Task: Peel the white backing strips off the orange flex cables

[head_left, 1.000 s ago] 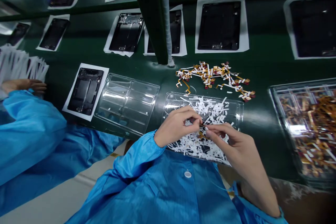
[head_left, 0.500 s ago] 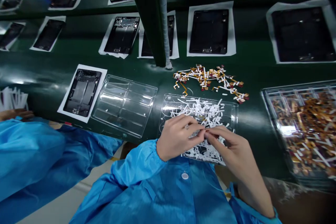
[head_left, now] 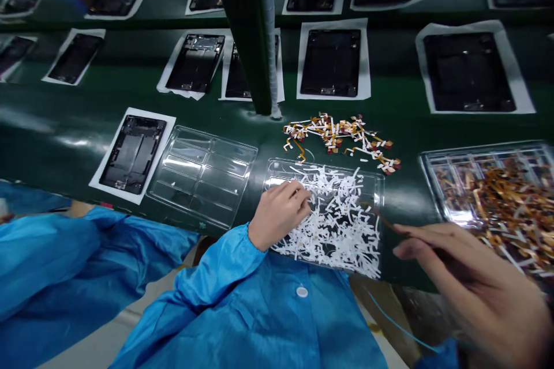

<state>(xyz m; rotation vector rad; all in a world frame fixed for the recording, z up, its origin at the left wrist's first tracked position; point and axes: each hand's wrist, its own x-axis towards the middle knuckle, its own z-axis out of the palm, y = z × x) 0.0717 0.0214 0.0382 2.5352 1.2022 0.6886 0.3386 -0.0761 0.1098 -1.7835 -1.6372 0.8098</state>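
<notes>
My left hand is over the left part of a clear plastic tray heaped with white paper-like strips. Its fingers are curled together, and whatever they pinch is hidden. To the right of that tray, my right hand pinches a thin brownish flex cable between thumb and forefinger; the cable is blurred and sticks out toward the strips. Beyond the tray lies a loose pile of orange flex cables with white strips on them. A second clear tray, full of copper-coloured flex cables, stands at the right.
Left of the strips lies a clear compartmented tray, beside a black device housing on white paper. More housings on paper line the green bench behind. A dark post rises mid-bench. A co-worker's blue sleeve is at left.
My hands have come apart. The right moved right and toward me with the cable; the left drew slightly left. The view shifted a little, and the co-worker's hand with white strips left view.
</notes>
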